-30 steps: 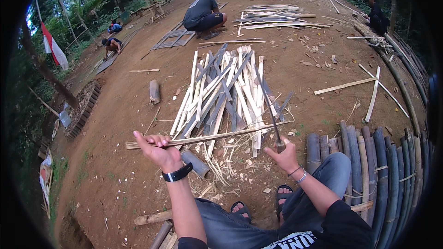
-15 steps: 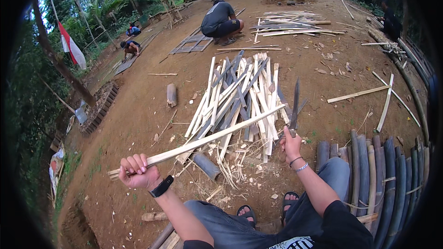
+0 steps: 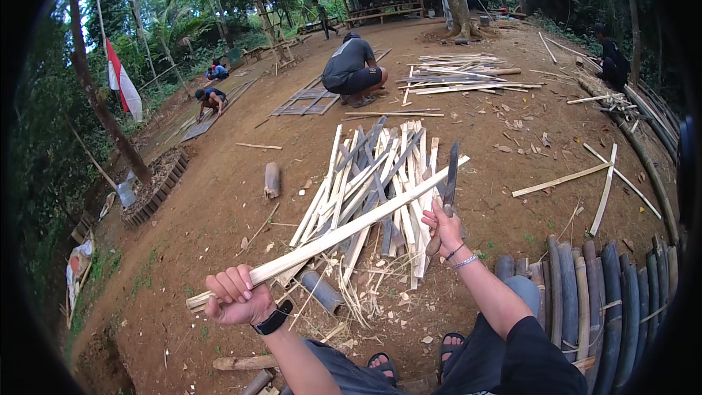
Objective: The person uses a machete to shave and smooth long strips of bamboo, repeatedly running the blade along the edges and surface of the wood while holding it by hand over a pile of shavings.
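My left hand [image 3: 240, 294] is closed around the near end of a long, pale split bamboo strip [image 3: 351, 230], which slants up to the right in front of me. In my right hand [image 3: 446, 228] is a machete [image 3: 452, 174], its dark blade pointing up and its handle showing below my palm. The blade crosses the strip near its far end; whether they touch I cannot tell. Beyond and beneath lies a heap of bamboo strips [image 3: 340, 194], some pale, some dark-skinned. Thin shavings and chips litter the dirt by a short bamboo piece [image 3: 322, 291].
Bamboo poles [image 3: 610, 307] lie bundled at my right. Another bamboo section [image 3: 272, 180] rests left of the heap. Farther off, a person [image 3: 353, 69] squats beside a bamboo lattice [image 3: 307, 100], near a second strip pile [image 3: 468, 77]. Other people work at far left and right.
The view has tilted up, bringing more of the thatched hut into sight. My right hand and machete have shifted left, so the blade now overlaps the strip's far end. Both hands keep their holds.
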`<act>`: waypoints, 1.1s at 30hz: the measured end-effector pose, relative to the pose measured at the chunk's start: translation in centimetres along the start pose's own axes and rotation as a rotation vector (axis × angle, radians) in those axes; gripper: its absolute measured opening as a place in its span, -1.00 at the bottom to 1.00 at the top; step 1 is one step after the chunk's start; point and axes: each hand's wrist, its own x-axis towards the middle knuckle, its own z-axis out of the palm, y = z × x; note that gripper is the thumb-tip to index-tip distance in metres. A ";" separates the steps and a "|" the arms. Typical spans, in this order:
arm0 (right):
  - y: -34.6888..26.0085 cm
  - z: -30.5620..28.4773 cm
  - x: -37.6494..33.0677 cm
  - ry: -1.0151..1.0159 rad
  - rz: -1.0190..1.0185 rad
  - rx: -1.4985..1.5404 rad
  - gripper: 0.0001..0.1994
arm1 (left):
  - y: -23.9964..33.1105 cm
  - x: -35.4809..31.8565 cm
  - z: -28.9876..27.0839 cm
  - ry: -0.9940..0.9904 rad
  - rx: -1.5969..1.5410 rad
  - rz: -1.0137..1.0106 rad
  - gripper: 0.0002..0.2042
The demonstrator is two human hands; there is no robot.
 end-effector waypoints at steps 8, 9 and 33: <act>-0.8 -1.2 1.9 0.190 -0.154 0.190 -0.81 | -2.2 -2.7 0.1 0.031 -0.142 -0.110 -0.66; -1.4 -1.8 2.2 0.200 -0.143 0.204 -0.83 | -2.7 -3.1 0.1 0.108 -0.128 -0.100 -0.66; -12.9 13.6 -3.4 -0.549 -0.731 -0.874 -0.63 | -13.1 -4.5 -0.6 -0.214 0.929 -0.670 -0.35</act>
